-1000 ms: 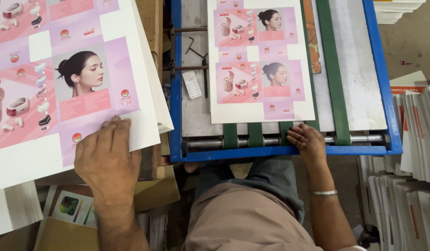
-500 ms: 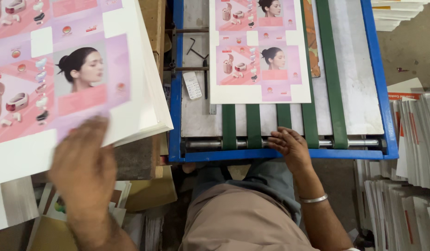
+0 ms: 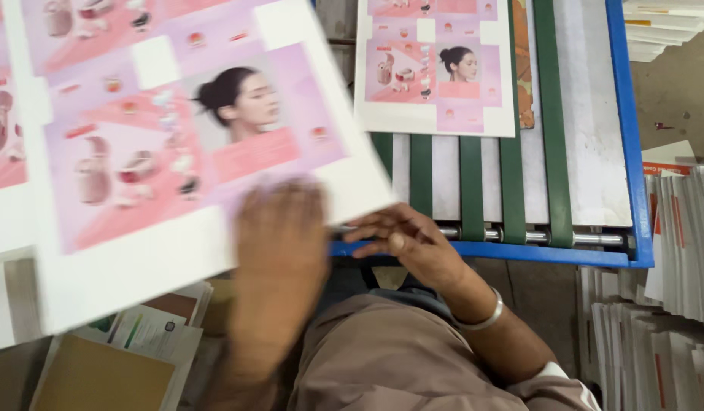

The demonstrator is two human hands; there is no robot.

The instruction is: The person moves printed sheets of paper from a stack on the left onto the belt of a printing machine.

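Observation:
A large printed sheet (image 3: pixel 177 152), pink and lilac with a portrait and product pictures, slants across the left half of the view. My left hand (image 3: pixel 279 243) is blurred and lies on its lower right edge, gripping it. My right hand (image 3: pixel 409 243), with a metal bangle (image 3: pixel 481 320) on the wrist, rests at the blue frame's front edge. Its fingers are spread just below the sheet's right corner. A second, matching sheet (image 3: pixel 435 68) lies flat further up on the green belts (image 3: pixel 471 183).
The belt table has a blue frame (image 3: pixel 629 152) and a steel roller (image 3: pixel 595 238) at its front. Stacks of white sheets (image 3: pixel 671 312) stand on edge at the right. Printed leaflets and brown cardboard (image 3: pixel 101 373) lie at the lower left. My lap fills the bottom middle.
My left hand has lifted the top sheet off the left pile and swung it right, over the table's corner. The sheet on the belts has travelled away from me. My right hand shifted left.

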